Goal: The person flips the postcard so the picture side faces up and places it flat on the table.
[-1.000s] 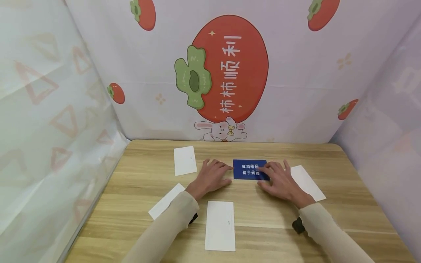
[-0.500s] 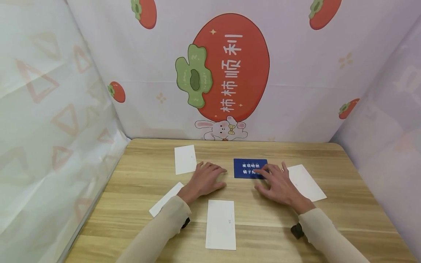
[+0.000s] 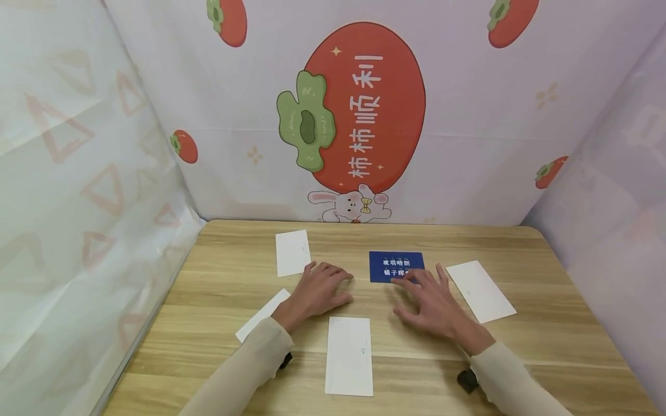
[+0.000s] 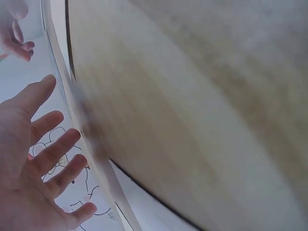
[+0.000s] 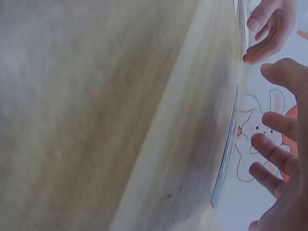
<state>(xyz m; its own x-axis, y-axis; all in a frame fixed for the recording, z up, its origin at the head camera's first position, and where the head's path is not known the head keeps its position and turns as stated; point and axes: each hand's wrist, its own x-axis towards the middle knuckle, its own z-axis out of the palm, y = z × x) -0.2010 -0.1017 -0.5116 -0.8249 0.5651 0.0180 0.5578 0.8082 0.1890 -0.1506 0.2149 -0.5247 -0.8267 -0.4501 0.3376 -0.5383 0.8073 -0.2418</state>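
Hanging over the bench [image 3: 416, 370], right hand [image 3: 432, 303] is loosely spread, nothing in it, fingers overlapping the blue card [image 3: 397, 264] at its lower right corner, below right of frame centre (right wrist view shows a gap). Left hand [image 3: 318, 289], left of that, also loosely spread, gripping nothing. White cards [image 3: 348, 356]: bottom centre, right, upper left, one partly behind left sleeve [image 3: 241, 367].

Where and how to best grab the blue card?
Probably pinch the blue card by its right short edge, from the right with the right hand, which is nearest. The card lies flat on the table, so that thin edge would likely need tipping up first.
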